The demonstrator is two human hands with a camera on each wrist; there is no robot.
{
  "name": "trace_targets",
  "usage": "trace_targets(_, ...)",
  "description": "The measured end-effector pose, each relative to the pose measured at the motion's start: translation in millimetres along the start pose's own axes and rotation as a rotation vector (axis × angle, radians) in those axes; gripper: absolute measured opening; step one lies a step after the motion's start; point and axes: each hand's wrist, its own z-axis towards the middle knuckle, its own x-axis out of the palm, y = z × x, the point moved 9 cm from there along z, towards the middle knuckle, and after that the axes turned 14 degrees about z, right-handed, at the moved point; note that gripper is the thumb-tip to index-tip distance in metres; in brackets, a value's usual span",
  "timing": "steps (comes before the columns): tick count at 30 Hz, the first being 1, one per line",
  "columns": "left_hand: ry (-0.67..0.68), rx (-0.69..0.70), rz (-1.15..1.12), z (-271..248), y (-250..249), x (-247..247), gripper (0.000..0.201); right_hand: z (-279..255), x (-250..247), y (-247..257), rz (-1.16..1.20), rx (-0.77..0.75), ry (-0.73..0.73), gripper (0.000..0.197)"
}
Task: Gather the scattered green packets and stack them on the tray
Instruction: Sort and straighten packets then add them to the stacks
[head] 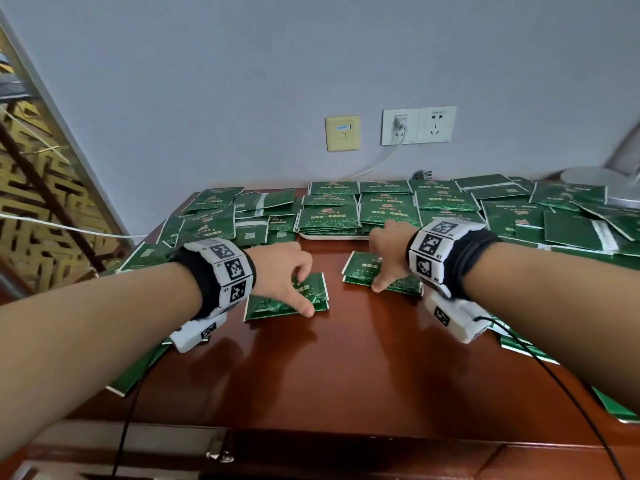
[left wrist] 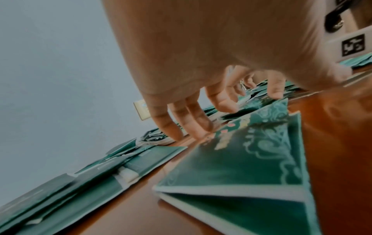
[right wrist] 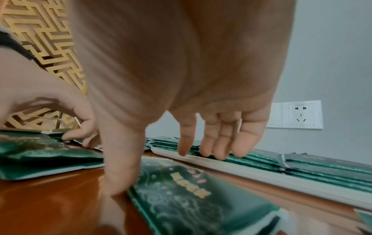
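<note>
Left hand: my left hand curls thumb and fingers round a small stack of flat glossy green foil packets lying on the polished red-brown wooden desk.
Right hand: my right hand hovers spread over a second small stack of packets, thumb at its near edge, not yet gripping it.
Handling: I judge them light, thin, bendy and slick; pinch opposite edges, keep the pile squared.
Tray: the shallow white tray lies just beyond, already stacked.
Room: bare wood between both piles and the tray; loose packets crowd both sides.
</note>
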Motion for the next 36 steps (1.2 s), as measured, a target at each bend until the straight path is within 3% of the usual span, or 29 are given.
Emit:
trace_targets(2,0.061,-0.042,0.086,0,2,11,0.083,1,0,-2,-0.018,0.017,-0.015,0.09)
trace_targets(5,0.146,-0.124,0.092,-1,9,23,0.107,0,11,-2,-0.02,0.029,0.105,0.079)
trace_targets(8,0.183,-0.132,0.047,-4,8,27,0.099,-4,16,-1,0.052,0.045,0.178,0.068)
trace_targets(14,0.177,-0.129,-0.059,-6,-2,27,0.082,-2,19,3,0.237,-0.017,0.141,0.096)
trace_targets(17,0.184,-0.105,-0.049,-2,-6,16,0.092,-1,9,-1,0.228,-0.071,0.078,0.105)
trace_targets(20,0.105,-0.111,-0.043,13,-7,-9,0.086,-1,-7,-22,0.283,-0.059,-0.025,0.092)
trace_targets(22,0.037,-0.116,-0.014,29,-7,-30,0.085,0,-16,-44,0.276,-0.023,-0.073,0.085)
trace_targets(29,-0.132,-0.039,0.013,110,-21,-97,0.094,12,-32,-132,0.117,0.112,-0.12,0.091)
trace_targets(36,-0.081,-0.003,0.098,199,-26,-120,0.093,47,-39,-170,0.067,0.158,-0.084,0.093)
